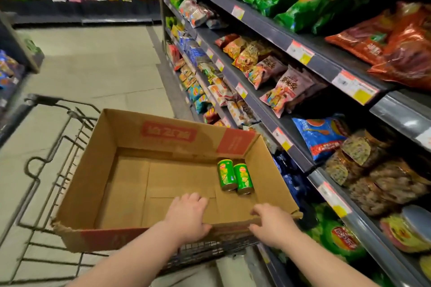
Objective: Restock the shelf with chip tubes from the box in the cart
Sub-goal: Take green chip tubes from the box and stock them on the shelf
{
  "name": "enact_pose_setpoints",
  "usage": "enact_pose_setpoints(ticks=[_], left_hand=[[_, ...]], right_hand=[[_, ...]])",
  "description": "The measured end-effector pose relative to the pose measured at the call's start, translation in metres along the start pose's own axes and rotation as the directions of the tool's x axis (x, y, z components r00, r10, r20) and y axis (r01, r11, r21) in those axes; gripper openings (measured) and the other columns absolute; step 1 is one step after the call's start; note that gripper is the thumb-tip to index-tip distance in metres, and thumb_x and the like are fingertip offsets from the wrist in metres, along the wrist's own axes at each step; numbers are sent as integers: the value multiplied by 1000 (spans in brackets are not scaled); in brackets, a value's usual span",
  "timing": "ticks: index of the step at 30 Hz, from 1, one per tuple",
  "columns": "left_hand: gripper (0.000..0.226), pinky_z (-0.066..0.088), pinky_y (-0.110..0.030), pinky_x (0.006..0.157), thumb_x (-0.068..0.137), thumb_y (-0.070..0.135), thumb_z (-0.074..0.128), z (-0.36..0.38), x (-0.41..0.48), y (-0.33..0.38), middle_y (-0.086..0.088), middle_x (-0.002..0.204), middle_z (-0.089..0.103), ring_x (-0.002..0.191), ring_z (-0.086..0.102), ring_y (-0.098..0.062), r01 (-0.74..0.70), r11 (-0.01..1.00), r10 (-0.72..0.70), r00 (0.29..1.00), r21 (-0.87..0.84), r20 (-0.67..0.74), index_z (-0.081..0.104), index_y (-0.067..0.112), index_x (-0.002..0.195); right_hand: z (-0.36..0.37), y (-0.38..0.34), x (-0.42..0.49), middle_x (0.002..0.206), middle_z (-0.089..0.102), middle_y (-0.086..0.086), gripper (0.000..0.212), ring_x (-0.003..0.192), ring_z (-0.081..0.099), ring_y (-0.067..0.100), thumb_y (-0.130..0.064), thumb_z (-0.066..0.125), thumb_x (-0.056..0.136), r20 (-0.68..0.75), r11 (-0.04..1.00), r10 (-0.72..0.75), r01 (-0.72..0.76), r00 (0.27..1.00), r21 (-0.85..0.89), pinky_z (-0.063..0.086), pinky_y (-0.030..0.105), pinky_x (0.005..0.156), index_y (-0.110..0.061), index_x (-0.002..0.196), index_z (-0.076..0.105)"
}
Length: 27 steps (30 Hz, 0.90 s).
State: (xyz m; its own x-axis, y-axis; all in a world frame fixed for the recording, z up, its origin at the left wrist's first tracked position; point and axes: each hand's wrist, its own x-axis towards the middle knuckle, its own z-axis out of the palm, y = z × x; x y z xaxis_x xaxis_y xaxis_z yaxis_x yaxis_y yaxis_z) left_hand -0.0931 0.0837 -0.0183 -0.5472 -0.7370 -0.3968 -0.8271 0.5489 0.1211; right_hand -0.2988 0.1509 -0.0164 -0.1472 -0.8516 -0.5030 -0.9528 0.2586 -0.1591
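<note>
**Box nearly emptied, both hands taking hold of its near edge**

The shelf point(261, 114) is running along the right side of the aisle, its tiers packed with snack bags, so the stock only has to travel a short reach sideways. The cart point(205, 248) is standing just beside it, carrying the cardboard box point(130, 133) open-topped across its basket, which is keeping the contents at arm height.

The left hand point(186, 214) is gripping the near wall of the box, with the fingers curled over the rim to the inside and the thumb pressing on the outside. The right hand point(270, 223) is doing the same a little further along, nearer the shelf. Judging by this two-handed grip, the person is steadying or shifting the box rather than picking from it yet.

The chip tubes point(235, 177) – two green ones – are lying on their sides, touching each other, in the far right corner of the box floor, apart from both hands. The rest of the floor is showing bare cardboard.
</note>
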Motion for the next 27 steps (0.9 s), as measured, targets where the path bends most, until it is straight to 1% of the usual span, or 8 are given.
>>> enact_pose_setpoints(ticks=[4, 8, 13, 17, 22, 27], left_hand=[[68, 32, -40, 109, 87, 58, 48, 8, 14, -11, -4, 143, 40, 130, 38, -24, -3, 999, 5, 999, -45, 48, 34, 23, 143], [71, 30, -40, 110, 87, 67, 40, 11, 25, -15, -5, 146, 36, 133, 34, -25, 20, 998, -12, 994, -67, 112, 34, 22, 143], [68, 33, -38, 109, 88, 64, 42, 6, 49, -27, -2, 143, 41, 129, 39, -23, 102, 992, -92, 988, -72, 123, 36, 22, 142], [66, 35, -38, 107, 88, 61, 44, 5, 78, -29, -4, 142, 42, 129, 40, -24, 152, 987, -142, 975, -47, 173, 38, 21, 141], [61, 37, -38, 104, 88, 58, 47, 15, 122, -22, -5, 138, 45, 127, 42, -26, 177, 983, -160, 956, -45, 247, 41, 21, 137], [58, 37, -39, 103, 89, 53, 47, 29, 159, -20, -5, 137, 44, 126, 43, -26, 183, 982, -163, 935, -38, 314, 41, 20, 136]], right_hand=[[-2, 1, 21, 138, 48, -2, 48, 122, 49, 20, -40, 51, 92, 25, 1000, 12, -12, 1000, 4, 42, 35, 101, -25, 136, 45], [-1, 6, 47, 137, 49, -1, 46, 122, 49, 20, -38, 52, 91, 71, 1000, -5, 7, 997, -26, 41, 34, 100, -24, 134, 46], [-6, 18, 95, 136, 50, 0, 43, 122, 49, 22, -38, 53, 91, 118, 998, -25, 32, 993, -59, 40, 30, 97, -23, 131, 48], [-10, 33, 136, 138, 48, 2, 46, 124, 48, 24, -37, 53, 91, 158, 997, -36, 45, 987, -56, 40, 32, 98, -22, 134, 45], [-4, 56, 184, 136, 47, 4, 45, 123, 48, 25, -38, 54, 91, 236, 998, -24, 36, 972, -45, 42, 36, 100, -22, 133, 47], [4, 67, 228, 131, 48, 6, 47, 119, 49, 27, -37, 54, 89, 287, 998, -17, 33, 958, -54, 45, 37, 96, -21, 133, 46]])
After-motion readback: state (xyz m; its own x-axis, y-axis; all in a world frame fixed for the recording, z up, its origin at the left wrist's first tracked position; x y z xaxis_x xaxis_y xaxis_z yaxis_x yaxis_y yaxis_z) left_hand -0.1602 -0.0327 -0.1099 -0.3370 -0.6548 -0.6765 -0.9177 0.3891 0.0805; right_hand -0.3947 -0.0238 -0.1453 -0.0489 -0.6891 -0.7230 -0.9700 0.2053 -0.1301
